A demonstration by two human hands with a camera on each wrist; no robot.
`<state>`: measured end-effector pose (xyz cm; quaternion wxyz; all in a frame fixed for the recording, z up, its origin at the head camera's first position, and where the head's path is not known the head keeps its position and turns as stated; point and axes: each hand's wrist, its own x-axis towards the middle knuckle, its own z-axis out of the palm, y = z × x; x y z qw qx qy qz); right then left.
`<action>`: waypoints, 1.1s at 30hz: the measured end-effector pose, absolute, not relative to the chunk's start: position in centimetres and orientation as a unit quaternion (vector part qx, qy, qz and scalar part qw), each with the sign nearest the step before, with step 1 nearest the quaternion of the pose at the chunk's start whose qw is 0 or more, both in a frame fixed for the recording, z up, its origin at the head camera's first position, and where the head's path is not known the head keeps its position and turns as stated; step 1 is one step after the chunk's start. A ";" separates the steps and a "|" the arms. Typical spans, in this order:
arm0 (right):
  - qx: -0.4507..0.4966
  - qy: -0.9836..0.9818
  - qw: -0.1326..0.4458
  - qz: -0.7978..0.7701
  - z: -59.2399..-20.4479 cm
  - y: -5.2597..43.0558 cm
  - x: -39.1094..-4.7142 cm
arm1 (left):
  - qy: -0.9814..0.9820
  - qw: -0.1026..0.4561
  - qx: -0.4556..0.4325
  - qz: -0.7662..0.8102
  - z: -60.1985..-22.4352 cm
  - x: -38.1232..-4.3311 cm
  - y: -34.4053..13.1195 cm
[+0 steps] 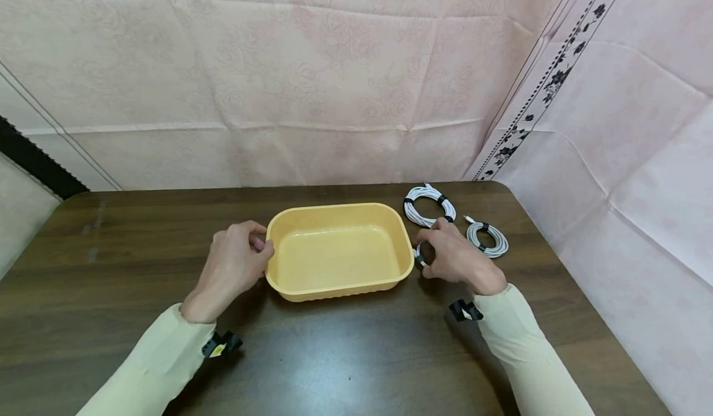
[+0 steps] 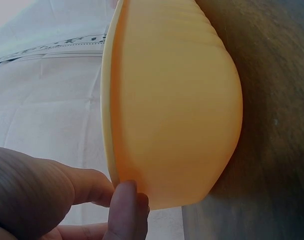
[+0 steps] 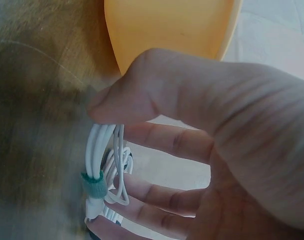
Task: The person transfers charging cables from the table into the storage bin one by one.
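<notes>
A yellow plastic basin [image 1: 340, 295] stands upright on the table, with nothing inside. My left hand [image 1: 236, 261] is at its left end, thumb and index finger pinching the rim near the far corner; the left wrist view shows the basin's outer wall [image 2: 176, 100] close up. To the right of the basin, my right hand [image 1: 453, 255] holds a small coil of white cable [image 3: 99, 145] between thumb and fingers. A green tie [image 3: 95, 184] binds that coil. Most of it is hidden by the hand in the head view.
Behind the right hand lies a larger white cable coil [image 1: 413, 210] with black ties. Another coiled cable [image 1: 501, 242] is to its right, near the right edge of the brown wooden table [image 1: 334, 354]. Pale patterned cloth [image 1: 312, 94] hangs behind the table and along its right side.
</notes>
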<state>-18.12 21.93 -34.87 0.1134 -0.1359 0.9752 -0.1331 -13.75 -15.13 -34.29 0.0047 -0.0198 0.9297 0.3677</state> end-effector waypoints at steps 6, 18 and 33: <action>-0.142 0.974 0.108 -0.137 -34.9 22.1 -18.2 | 0.928 0.008 -0.020 0.371 -34.4 -13.7 -15.1; -0.144 0.974 0.106 -0.141 -34.7 22.1 -18.2 | 0.928 0.008 -0.021 0.372 -34.4 -13.7 -15.1; -0.158 0.975 0.086 -0.128 -34.3 22.3 -18.3 | 0.927 0.012 -0.026 0.374 -34.3 -13.7 -15.0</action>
